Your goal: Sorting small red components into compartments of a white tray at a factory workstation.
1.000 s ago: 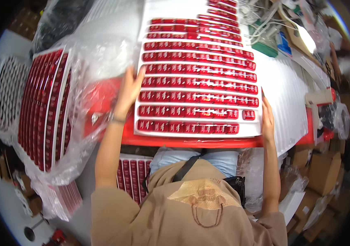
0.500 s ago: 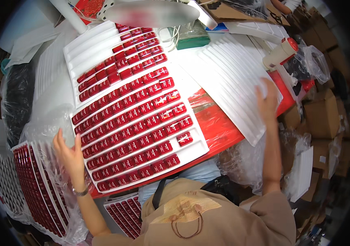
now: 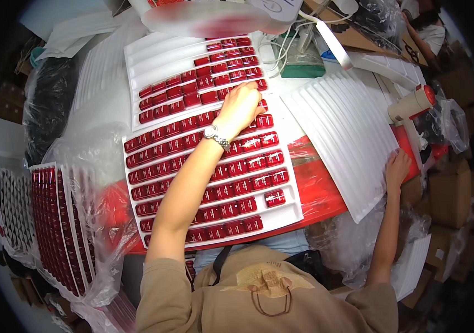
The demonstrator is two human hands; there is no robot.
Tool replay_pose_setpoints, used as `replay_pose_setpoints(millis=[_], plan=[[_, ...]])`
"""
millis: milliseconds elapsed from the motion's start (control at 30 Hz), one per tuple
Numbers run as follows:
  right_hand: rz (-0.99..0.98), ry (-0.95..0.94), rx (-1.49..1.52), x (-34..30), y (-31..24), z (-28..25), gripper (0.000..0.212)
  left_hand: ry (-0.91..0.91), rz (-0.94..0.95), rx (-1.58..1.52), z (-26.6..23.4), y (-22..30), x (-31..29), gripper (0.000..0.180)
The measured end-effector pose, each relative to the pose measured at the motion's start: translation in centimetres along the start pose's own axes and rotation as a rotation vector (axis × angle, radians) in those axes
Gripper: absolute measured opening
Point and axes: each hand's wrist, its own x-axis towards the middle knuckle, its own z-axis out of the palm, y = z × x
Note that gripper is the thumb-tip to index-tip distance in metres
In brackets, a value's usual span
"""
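Note:
A white ribbed tray (image 3: 298, 208) holds many small glossy red blocks (image 3: 229, 210) in curved rows. My left hand (image 3: 241, 106), with a metal-banded watch on its wrist, reaches across the tray. Its fingers are closed on a red block (image 3: 263, 105) at the right end of an upper row; my forearm hides part of the rows below. To the right, an unfilled white ribbed tray (image 3: 339, 144) lies slanted on the table. At its right edge rests my right hand (image 3: 398, 167), fingers spread, holding nothing that I can see.
Red plastic (image 3: 317, 183) covers the table. A white and red cylinder (image 3: 413, 104) stands at the right. A lamp head (image 3: 203, 19), cables and a green box (image 3: 302, 67) are at the back. Plastic-wrapped red-filled trays (image 3: 45, 222) stand at left; cardboard boxes (image 3: 449, 188) at right.
My left hand has moved from beside the tray's left edge to the right end of an upper row. My right hand has shifted slightly down along the other tray's edge. The view has shifted.

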Motion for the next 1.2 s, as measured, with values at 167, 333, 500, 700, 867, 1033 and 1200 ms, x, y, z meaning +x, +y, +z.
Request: replay_pose_setpoints(millis=[167,333,500,700,867,1033,1200], plan=[[0.057,0.227,0.678,3.3,-1.2,1.2,0.023,0.233,0.139,-0.256,-0.4,0.6,-0.8,0.038],[-0.363,-0.430,1.562,1.8,-19.9,-13.1,0.015,0.065,0.087,-0.717,-2.4,3.7,-4.0,0.035],[-0.320,-0.862,1.823,-2.6,-26.9,-15.4,0.023,0.039,0.188,-0.740,-3.8,5.2,-6.1,0.031],[-0.498,-0.647,1.385,-2.3,-23.5,-13.7,0.021,-0.273,-0.460,-1.775,-0.2,6.9,-8.5,0.044],[-0.237,-0.057,-0.111,0.6,-5.7,-5.5,0.034,0.256,-0.127,-0.456,-1.1,4.1,-4.8,0.031],[-0.309,-0.089,0.124,-0.8,-2.3,-3.4,0.026,0.016,0.029,0.101,0.5,3.2,-3.3,0.028],[0.121,-0.139,1.575,-0.3,-15.3,-12.4,0.019,0.133,0.033,-0.340,-0.9,4.3,-4.7,0.029]])
